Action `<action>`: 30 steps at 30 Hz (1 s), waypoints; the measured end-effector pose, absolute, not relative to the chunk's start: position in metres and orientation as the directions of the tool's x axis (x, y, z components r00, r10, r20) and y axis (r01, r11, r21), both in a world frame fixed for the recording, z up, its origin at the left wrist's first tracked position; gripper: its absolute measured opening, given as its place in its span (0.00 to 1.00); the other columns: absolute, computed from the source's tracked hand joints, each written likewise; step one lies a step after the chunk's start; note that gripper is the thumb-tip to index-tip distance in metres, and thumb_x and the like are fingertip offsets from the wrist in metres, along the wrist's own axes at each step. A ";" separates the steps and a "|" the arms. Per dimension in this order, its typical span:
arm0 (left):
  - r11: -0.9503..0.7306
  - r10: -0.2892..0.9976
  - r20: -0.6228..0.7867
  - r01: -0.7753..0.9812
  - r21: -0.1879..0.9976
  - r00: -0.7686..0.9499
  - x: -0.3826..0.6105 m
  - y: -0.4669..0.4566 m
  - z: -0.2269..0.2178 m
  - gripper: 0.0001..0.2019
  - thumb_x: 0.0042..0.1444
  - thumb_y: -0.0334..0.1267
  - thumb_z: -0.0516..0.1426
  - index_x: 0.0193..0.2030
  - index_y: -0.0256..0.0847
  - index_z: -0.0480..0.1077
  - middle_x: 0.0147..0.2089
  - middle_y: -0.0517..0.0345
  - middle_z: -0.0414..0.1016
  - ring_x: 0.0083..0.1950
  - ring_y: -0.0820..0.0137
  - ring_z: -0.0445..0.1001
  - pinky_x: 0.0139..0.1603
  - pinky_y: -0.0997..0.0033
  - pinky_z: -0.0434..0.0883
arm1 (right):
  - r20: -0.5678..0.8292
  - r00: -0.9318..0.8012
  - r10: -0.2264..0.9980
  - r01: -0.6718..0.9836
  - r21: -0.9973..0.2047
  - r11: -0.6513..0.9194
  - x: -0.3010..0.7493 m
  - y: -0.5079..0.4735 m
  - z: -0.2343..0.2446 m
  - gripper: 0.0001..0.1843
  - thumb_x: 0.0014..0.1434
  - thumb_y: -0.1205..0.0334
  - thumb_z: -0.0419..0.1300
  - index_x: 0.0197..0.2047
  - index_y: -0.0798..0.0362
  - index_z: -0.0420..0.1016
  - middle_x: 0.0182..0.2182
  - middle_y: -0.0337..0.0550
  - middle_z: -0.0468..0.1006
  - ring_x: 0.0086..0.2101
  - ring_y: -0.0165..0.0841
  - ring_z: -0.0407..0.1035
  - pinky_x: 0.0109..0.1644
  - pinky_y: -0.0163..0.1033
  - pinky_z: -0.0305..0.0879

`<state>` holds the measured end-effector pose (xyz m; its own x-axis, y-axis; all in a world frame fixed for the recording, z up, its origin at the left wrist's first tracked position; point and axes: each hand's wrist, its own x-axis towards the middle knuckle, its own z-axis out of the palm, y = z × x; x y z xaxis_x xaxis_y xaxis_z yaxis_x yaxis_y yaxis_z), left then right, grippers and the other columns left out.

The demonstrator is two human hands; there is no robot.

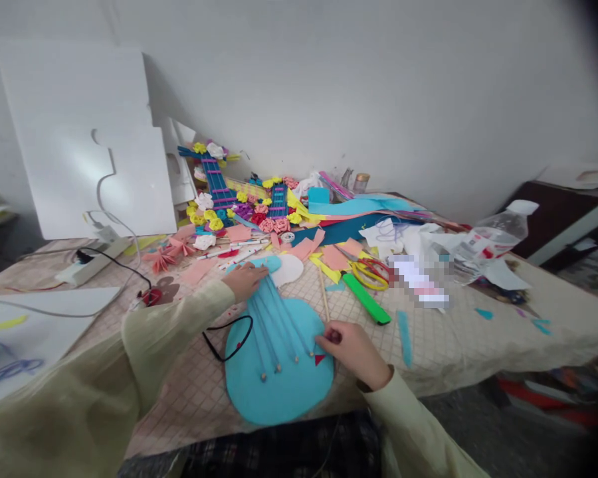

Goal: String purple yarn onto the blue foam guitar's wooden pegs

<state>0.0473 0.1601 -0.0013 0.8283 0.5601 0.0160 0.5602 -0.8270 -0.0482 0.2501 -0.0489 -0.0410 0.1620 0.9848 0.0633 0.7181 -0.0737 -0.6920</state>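
A light blue guitar-shaped paper cutout (279, 372) lies on the table's near edge, with several blue sticks (274, 318) laid along it like strings. My left hand (244, 279) rests on the upper end of the sticks, fingers curled over them. My right hand (351, 352) sits at the cutout's right edge, fingers pinched on something small and dark red that I cannot make out. A small red triangle (319, 359) lies on the cutout beside that hand.
Yellow-handled scissors (371, 272), a green marker (366, 299), a thin wooden stick (323, 292), pink and blue paper scraps, finished flower-decorated guitars (219, 186), a plastic bottle (493, 239), a white power strip (92, 262), a black cable (229, 338) and white foam boards (80, 133) crowd the checked tablecloth (453, 345).
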 end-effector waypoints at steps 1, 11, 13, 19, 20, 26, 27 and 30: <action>-0.821 0.569 0.022 0.570 -0.031 0.822 0.047 0.162 -0.001 0.22 0.54 0.28 0.47 0.56 0.41 0.64 0.53 0.52 0.70 0.52 0.62 0.67 0.51 0.64 0.65 | 0.063 0.164 0.984 0.715 -0.695 -0.074 0.250 -0.049 -0.041 0.14 0.51 0.54 0.57 0.20 0.54 0.65 0.17 0.36 0.67 0.21 0.28 0.61 0.26 0.33 0.51; -0.771 0.631 0.034 0.621 0.143 0.775 0.040 0.171 0.004 0.21 0.53 0.31 0.48 0.55 0.43 0.65 0.55 0.56 0.70 0.52 0.64 0.68 0.54 0.65 0.64 | 0.138 0.168 0.976 0.709 -0.705 -0.022 0.250 -0.051 -0.039 0.12 0.51 0.56 0.58 0.22 0.54 0.67 0.29 0.41 0.67 0.28 0.29 0.64 0.35 0.35 0.61; -0.748 0.657 0.046 0.642 0.172 0.753 0.030 0.160 0.014 0.20 0.56 0.36 0.46 0.55 0.42 0.64 0.57 0.56 0.67 0.56 0.63 0.65 0.56 0.63 0.61 | 0.149 0.166 0.975 0.704 -0.711 -0.011 0.250 -0.051 -0.039 0.11 0.51 0.57 0.59 0.23 0.54 0.68 0.33 0.42 0.66 0.30 0.29 0.65 0.37 0.36 0.62; -0.749 0.635 0.002 0.615 0.248 0.772 -0.019 0.079 0.036 0.21 0.59 0.48 0.44 0.55 0.43 0.64 0.55 0.53 0.70 0.55 0.63 0.66 0.56 0.63 0.59 | 0.168 0.180 0.969 0.686 -0.728 -0.001 0.248 -0.052 -0.043 0.10 0.52 0.58 0.59 0.24 0.54 0.68 0.35 0.43 0.64 0.31 0.30 0.66 0.38 0.37 0.63; -0.760 0.619 0.001 0.599 0.253 0.785 -0.026 0.064 0.034 0.22 0.59 0.49 0.45 0.56 0.43 0.63 0.55 0.52 0.69 0.55 0.62 0.66 0.56 0.61 0.58 | 0.171 0.182 0.968 0.682 -0.731 0.001 0.248 -0.053 -0.044 0.10 0.52 0.58 0.59 0.24 0.54 0.68 0.35 0.43 0.64 0.31 0.29 0.66 0.37 0.37 0.63; -0.738 0.658 0.048 0.631 0.239 0.751 -0.054 0.021 0.004 0.26 0.56 0.48 0.51 0.60 0.43 0.55 0.42 0.55 0.75 0.45 0.64 0.71 0.54 0.56 0.55 | 0.205 0.193 0.960 0.682 -0.731 0.020 0.250 -0.052 -0.049 0.11 0.51 0.57 0.59 0.24 0.54 0.67 0.34 0.43 0.65 0.30 0.30 0.65 0.37 0.38 0.64; -0.752 0.637 0.044 0.609 0.253 0.769 -0.058 0.020 0.001 0.23 0.56 0.45 0.52 0.58 0.43 0.58 0.40 0.57 0.75 0.43 0.65 0.71 0.53 0.58 0.56 | 0.212 0.194 0.958 0.686 -0.727 0.022 0.250 -0.052 -0.050 0.11 0.50 0.57 0.60 0.24 0.54 0.67 0.33 0.43 0.65 0.31 0.31 0.65 0.38 0.38 0.64; -0.816 0.552 0.067 0.522 0.247 0.831 -0.070 0.019 -0.006 0.11 0.57 0.36 0.52 0.46 0.44 0.68 0.34 0.61 0.74 0.38 0.69 0.71 0.49 0.65 0.59 | 0.228 0.195 0.954 0.701 -0.713 0.027 0.251 -0.051 -0.051 0.11 0.50 0.57 0.60 0.23 0.54 0.68 0.32 0.43 0.66 0.33 0.33 0.65 0.39 0.39 0.63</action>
<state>-0.0701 0.0185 -0.0064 0.8312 0.5520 0.0671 0.5221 -0.8163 0.2470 0.2506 -0.0513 -0.0506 0.1948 0.9539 0.2283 0.7008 0.0274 -0.7128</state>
